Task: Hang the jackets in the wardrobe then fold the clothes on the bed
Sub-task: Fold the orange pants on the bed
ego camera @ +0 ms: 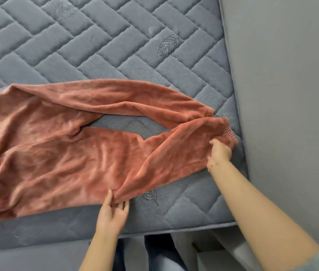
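Pink fleece trousers (61,153) lie spread across the bed (100,47), waist end off past the L hand's side and running out of view, both legs reaching toward the R hand. Fabric is plush, salmon-pink, wrinkled thru the middle. The two legs split apart partway along, w/ a wedge of grey quilt showing between them just above and between the hands.

R hand (220,150) is out at arm's length, near the far side edge of the mattress, fingers curled round the ribbed cuff (230,132) of the nearer leg, gripping it; cuff sits right at the mattress edge. The other leg's end lies just beyond that hand, touching or nearly touching the held cuff. A thin bracelet (213,164) sits on the R wrist.

L hand (113,210) is closer in, near the front edge of the bed, thumb and fingers pinching the lower hem-side fold of the same leg, cloth bunched up between fingertips. Palm faces roughly up.

Bed cover is grey-blue, quilted in a brick/herringbone pattern w/ stitched leaf motifs (168,45), one up beyond the R hand, another just R of the L hand, part under the cloth. Pale grey wall (291,75) runs along the R hand's side. Below the hands, past the bed edge, dark trouser legs (154,251) of the person.
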A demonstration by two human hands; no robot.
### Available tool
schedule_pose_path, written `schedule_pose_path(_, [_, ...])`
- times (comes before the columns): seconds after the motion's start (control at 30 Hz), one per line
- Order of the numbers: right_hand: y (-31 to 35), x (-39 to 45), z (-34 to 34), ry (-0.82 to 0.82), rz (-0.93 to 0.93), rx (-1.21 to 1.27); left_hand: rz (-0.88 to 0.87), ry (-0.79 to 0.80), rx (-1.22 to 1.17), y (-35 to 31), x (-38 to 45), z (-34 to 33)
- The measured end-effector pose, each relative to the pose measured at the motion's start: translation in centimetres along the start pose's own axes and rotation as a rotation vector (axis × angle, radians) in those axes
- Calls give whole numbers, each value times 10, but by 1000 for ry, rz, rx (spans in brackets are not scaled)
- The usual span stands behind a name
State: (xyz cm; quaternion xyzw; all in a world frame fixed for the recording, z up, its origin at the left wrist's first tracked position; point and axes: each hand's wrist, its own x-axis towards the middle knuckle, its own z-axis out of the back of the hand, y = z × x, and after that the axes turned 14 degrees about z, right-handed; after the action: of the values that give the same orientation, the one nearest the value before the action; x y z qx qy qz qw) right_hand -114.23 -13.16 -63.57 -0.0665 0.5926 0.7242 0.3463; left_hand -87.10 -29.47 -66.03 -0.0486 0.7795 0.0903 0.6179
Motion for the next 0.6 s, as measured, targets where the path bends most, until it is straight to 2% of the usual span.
schedule_pose_path(0.03, [-17,-3,9,-36,-96,-1,6,-20,11,-1,4,1])
schedule_pose_path(0.13, [-59,-12,27,49,-368,4,-20,-45,31,-7,16,-2])
schedule_pose_path(0.17, [-64,-12,28,71,-375,57,-21,-21,26,-11,18,-5])
schedule_pose_path(0.23, [-60,-9,20,75,-265,128,-17,15,2,-18,21,-9])
schedule_pose_path(0.33, [-44,5,5,74,-117,83,-22,-11,-12,-24,23,-13])
schedule_pose_path(0.43, [-35,18,22,-50,-8,83,-32,-22,-13,-22,19,-14])
schedule_pose_path(0.53, [-49,21,71,-173,-79,173,-25,-18,-9,-13,10,-12])
schedule_pose_path(0.6, [-67,22,101,-133,-234,293,0,-42,0,-5,6,-8])
